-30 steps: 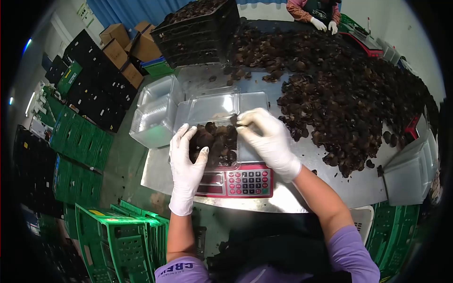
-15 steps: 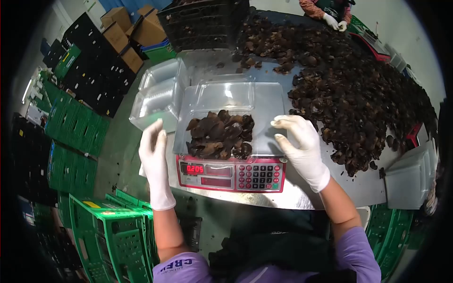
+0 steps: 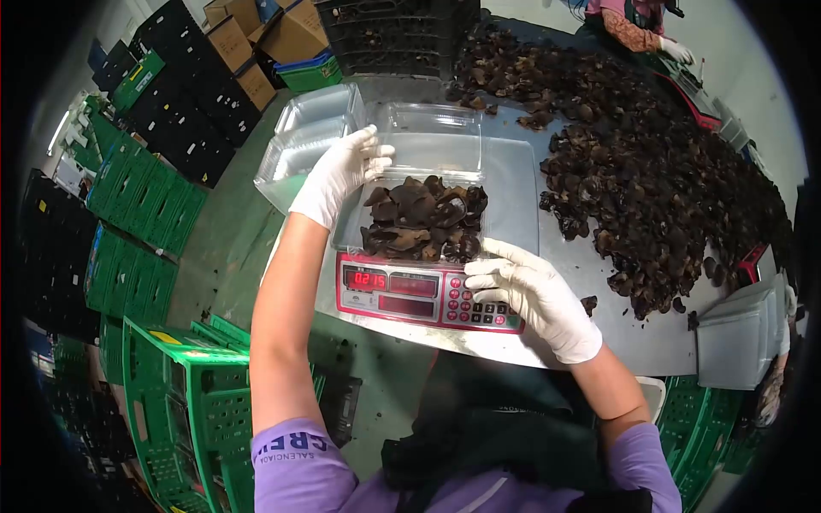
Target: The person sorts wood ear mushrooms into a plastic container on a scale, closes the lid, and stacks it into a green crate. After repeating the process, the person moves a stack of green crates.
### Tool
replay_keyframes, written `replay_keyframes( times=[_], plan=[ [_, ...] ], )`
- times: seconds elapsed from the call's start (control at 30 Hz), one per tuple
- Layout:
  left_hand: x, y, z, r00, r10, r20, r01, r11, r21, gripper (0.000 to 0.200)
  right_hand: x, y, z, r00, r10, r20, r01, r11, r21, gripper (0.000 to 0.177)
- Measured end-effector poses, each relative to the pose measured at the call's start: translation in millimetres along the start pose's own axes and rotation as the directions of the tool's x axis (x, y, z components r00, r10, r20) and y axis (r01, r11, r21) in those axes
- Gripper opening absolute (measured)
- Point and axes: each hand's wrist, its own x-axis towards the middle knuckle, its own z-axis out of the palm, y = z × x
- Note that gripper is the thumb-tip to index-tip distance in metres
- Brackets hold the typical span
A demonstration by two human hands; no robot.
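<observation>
A clear plastic clamshell box holds dark wood ear mushrooms point(image 3: 423, 218) on the flat platform of a red scale point(image 3: 517, 205), whose display reads 0.215. The box's clear lid point(image 3: 432, 141) is folded back behind it. My left hand point(image 3: 342, 171), in a white glove, reaches to the lid's left edge, fingers stretched out and slightly apart. Beside the box's front right corner is my gloved right hand point(image 3: 539, 299), fingers apart, over the scale's keypad point(image 3: 476, 303).
A wide pile of wood ear mushrooms point(image 3: 658, 197) covers the table's right side. Clear boxes point(image 3: 312, 128) are stacked behind my left hand, more trays point(image 3: 740, 333) at right. Green crates point(image 3: 197, 376) stand lower left, black crates point(image 3: 393, 38) behind. A co-worker's gloved hand point(image 3: 677, 51) is far right.
My left hand has moved up and right to the lid. My right hand has come lower, toward the box's front corner. The display went from 0.205 to 0.215.
</observation>
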Motion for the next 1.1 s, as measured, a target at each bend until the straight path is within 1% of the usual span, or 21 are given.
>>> replay_keyframes(
  times=[0.03, 0.07, 0.13, 0.17, 0.23, 0.27, 0.33, 0.4, 0.43, 0.47, 0.53, 0.57, 0.67, 0.8, 0.87, 0.9, 0.93, 0.97, 1.0, 1.07, 1.1],
  plan=[
    [3.6, -2.3, -6.8, 0.987, 0.122, 0.107, -0.111, 0.989, -0.103, 0.04, 0.1, -0.3, -4.0, 1.0, 0.011, 0.029, -0.012, 0.998, 0.055, 0.05],
    [-5.9, 1.3, -0.6, 0.986, 0.127, 0.112, -0.115, 0.988, -0.102, 0.04, 0.1, -1.4, -6.5, 0.998, 0.018, 0.059, -0.025, 0.994, 0.109, 0.047],
    [-42.6, 5.0, 10.3, 0.886, 0.428, 0.18, -0.426, 0.903, -0.052, 0.048, 0.0, -3.1, -8.1, 0.998, 0.018, 0.055, -0.025, 0.99, 0.139, 0.047],
    [-74.8, 12.1, 19.8, 0.862, 0.42, 0.282, -0.43, 0.902, -0.032, 0.051, 1.1, -2.7, -10.4, 0.998, 0.006, 0.063, -0.014, 0.99, 0.137, 0.046],
    [-101.2, -7.6, 11.3, 0.831, 0.477, 0.285, -0.549, 0.786, 0.284, 0.039, 5.3, -3.5, -14.6, 0.999, 0.019, 0.041, -0.024, 0.992, 0.123, 0.045],
    [-125.2, -12.3, 20.3, 0.835, 0.504, 0.218, -0.526, 0.619, 0.583, 0.026, 7.7, -5.3, -17.6, 0.999, 0.017, 0.044, -0.023, 0.991, 0.129, 0.045],
    [-149.4, -35.6, 32.9, 0.739, 0.658, 0.145, -0.461, 0.338, 0.82, 0.028, 11.8, -9.4, -23.6, 0.996, 0.071, 0.055, -0.074, 0.996, 0.053, 0.047],
    [-166.1, -50.5, 49.7, 0.712, 0.698, -0.08, -0.344, 0.446, 0.826, 0.038, 20.4, -10.7, -17.7, 0.994, 0.106, -0.006, -0.106, 0.994, -0.015, 0.042],
    [-173.7, -52.4, 52.3, 0.764, 0.608, -0.215, -0.134, 0.476, 0.869, 0.043, 24.9, -11.5, -13.3, 0.988, 0.137, -0.066, -0.142, 0.986, -0.087, 0.038],
    [-175.1, -53.8, 51.2, 0.763, 0.608, -0.22, -0.131, 0.479, 0.868, 0.043, 28.0, -13.1, -10.8, 0.979, 0.159, -0.125, -0.178, 0.971, -0.158, 0.033],
    [-173.9, -56.6, 43.1, 0.952, 0.129, -0.277, 0.033, 0.858, 0.512, 0.04, 36.8, -8.6, -14.9, 0.981, 0.167, -0.103, -0.177, 0.979, -0.096, 0.025],
    [-169.0, -64.3, 35.1, 0.98, 0.097, -0.172, -0.027, 0.928, 0.371, 0.039, 38.8, -6.7, -16.7, 0.987, 0.132, -0.096, -0.142, 0.985, -0.103, 0.024],
    [-176.8, -73.4, 35.2, 0.976, 0.179, -0.128, -0.135, 0.948, 0.289, 0.041, 38.4, -2.8, -18.7, 0.993, 0.076, -0.093, -0.089, 0.986, -0.142, 0.022],
    [-188.7, -82.6, 44.3, 0.964, 0.263, -0.037, -0.249, 0.944, 0.218, 0.047, 19.3, 6.6, -28.1, 0.992, -0.073, -0.104, 0.067, 0.996, -0.058, 0.021],
    [-196.9, -85.6, 58.0, 0.958, 0.281, -0.052, -0.272, 0.954, 0.126, 0.052, 14.4, 3.3, -21.5, 0.981, -0.129, -0.148, 0.105, 0.982, -0.156, 0.016],
    [-188.0, -97.9, 51.1, 0.95, 0.308, -0.047, -0.295, 0.939, 0.179, 0.059, 11.1, 1.5, -18.9, 0.973, -0.156, -0.17, 0.12, 0.971, -0.205, 0.014],
    [-192.4, -97.8, 58.7, 0.949, 0.316, -0.016, -0.315, 0.948, 0.038, 0.064, 12.9, 1.6, -17.4, 0.971, -0.185, -0.152, 0.149, 0.964, -0.219, 0.011],
    [-196.6, -99.6, 63.8, 0.944, 0.324, -0.063, -0.325, 0.946, -0.002, 0.065, 11.4, 3.4, -10.0, 0.948, -0.268, -0.17, 0.226, 0.947, -0.229, 0.011],
    [-199.0, -101.2, 67.8, 0.941, 0.328, -0.088, -0.333, 0.941, -0.053, 0.065, 11.2, -3.5, -5.3, 0.968, -0.236, -0.083, 0.216, 0.956, -0.197, 0.012],
    [-213.4, -102.9, 67.8, 0.927, 0.344, -0.152, -0.34, 0.939, 0.049, 0.067, 11.7, 7.0, -2.7, 0.949, -0.313, -0.02, 0.304, 0.934, -0.189, 0.009],
    [-220.5, -108.6, 66.3, 0.886, 0.427, -0.183, -0.44, 0.898, -0.032, 0.067, 15.4, 7.2, 5.4, 0.954, -0.299, 0.019, 0.297, 0.937, -0.184, 0.009]
  ],
)
